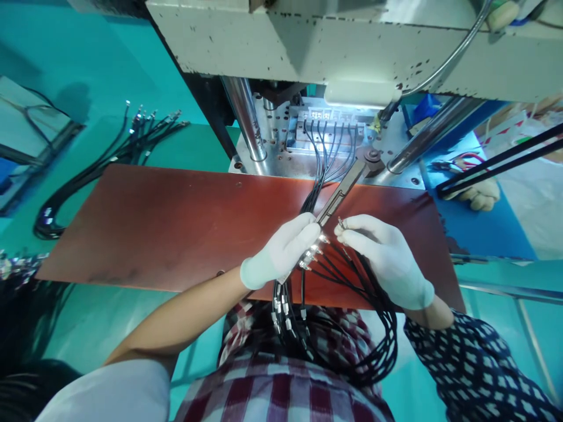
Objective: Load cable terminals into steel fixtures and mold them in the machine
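Observation:
My left hand (284, 249), in a white glove, is closed around the lower part of a long metal bar fixture (338, 196). The bar slants up toward the press, and several small metal connectors (311, 253) sit along it beside my fingers. My right hand (387, 258), also gloved in white, pinches the metal end of a black cable (341, 224) between thumb and fingertips, just right of the bar. A bundle of black cables (387, 334) hangs below my right hand and loops over my lap. More cable ends with metal tips (284, 310) hang under my left hand.
Ahead stands a press with steel columns (244, 117) and a lit mould (325, 132) holding several cables (323, 158). A reddish-brown board (176, 223) spans my front. Cable bundles (132, 138) lie at left; pliers (457, 164) and a glove (484, 194) lie at right.

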### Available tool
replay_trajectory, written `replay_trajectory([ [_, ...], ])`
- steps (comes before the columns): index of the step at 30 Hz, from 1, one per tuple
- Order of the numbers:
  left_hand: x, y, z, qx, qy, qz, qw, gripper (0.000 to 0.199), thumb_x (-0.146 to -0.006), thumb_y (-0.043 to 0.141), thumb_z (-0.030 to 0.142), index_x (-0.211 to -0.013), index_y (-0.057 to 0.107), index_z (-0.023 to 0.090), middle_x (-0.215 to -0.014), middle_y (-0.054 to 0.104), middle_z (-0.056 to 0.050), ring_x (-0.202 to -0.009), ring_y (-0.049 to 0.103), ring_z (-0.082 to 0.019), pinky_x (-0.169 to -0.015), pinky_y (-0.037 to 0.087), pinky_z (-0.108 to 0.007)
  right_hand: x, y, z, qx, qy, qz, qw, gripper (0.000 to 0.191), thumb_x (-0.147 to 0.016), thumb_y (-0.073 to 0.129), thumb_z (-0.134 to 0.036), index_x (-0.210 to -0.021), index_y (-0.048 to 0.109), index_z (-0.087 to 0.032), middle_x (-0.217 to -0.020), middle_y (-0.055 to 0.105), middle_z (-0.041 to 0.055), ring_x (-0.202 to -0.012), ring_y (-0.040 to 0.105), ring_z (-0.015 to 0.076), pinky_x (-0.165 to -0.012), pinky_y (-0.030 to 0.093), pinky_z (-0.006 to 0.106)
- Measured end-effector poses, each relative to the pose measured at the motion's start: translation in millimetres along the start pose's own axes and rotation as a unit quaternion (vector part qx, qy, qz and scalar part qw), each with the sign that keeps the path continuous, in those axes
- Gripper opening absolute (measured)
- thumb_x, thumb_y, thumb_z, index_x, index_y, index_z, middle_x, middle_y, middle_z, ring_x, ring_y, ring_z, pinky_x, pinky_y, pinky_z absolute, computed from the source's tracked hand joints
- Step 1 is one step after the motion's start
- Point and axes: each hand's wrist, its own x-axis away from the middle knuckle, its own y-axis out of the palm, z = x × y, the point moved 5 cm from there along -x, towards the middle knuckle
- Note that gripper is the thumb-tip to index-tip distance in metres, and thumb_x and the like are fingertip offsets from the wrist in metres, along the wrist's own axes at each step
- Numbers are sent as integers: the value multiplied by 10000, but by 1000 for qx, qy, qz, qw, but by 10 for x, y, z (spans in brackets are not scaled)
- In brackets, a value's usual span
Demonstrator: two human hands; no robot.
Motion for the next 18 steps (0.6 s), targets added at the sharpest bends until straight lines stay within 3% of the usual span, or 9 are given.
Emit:
replay_trajectory([
  [3, 5, -3, 30, -15, -4, 1, 1000, 377, -1022, 374, 479, -864, 498, 159, -728, 493, 7, -644, 421, -113, -647, 373, -286, 2, -8, -14, -5, -6, 4, 1000, 170, -854, 661, -318, -932, 744, -192, -961, 747, 22, -926, 678, 186, -820, 519, 262],
  [7, 9, -11, 57, -26, -4, 4, 1000, 387, -1019, 371, 487, -875, 504, 154, -751, 517, -5, -662, 443, -121, -651, 380, -289, 9, 10, -15, -64, -10, -40, 997, 227, -928, 537, -317, -903, 704, -166, -956, 731, 75, -896, 665, 197, -819, 526, 296],
  [12, 9, -1, 11, -1, -18, -3, 1000, 391, -1009, 388, 509, -843, 482, 168, -718, 503, 8, -626, 424, -113, -623, 374, -281, -10, 3, -18, -109, -9, -55, 992, 226, -941, 531, -373, -936, 637, -173, -725, 644, 24, -682, 558, 144, -699, 495, 271],
  [18, 6, 3, -2, -6, -18, -1, 1000, 392, -1006, 398, 506, -834, 481, 164, -728, 505, 5, -650, 436, -115, -635, 384, -277, -49, 31, -33, -116, 11, -101, 988, 195, -871, 585, -331, -751, 626, -183, -718, 662, 51, -659, 551, 157, -687, 500, 299],
])
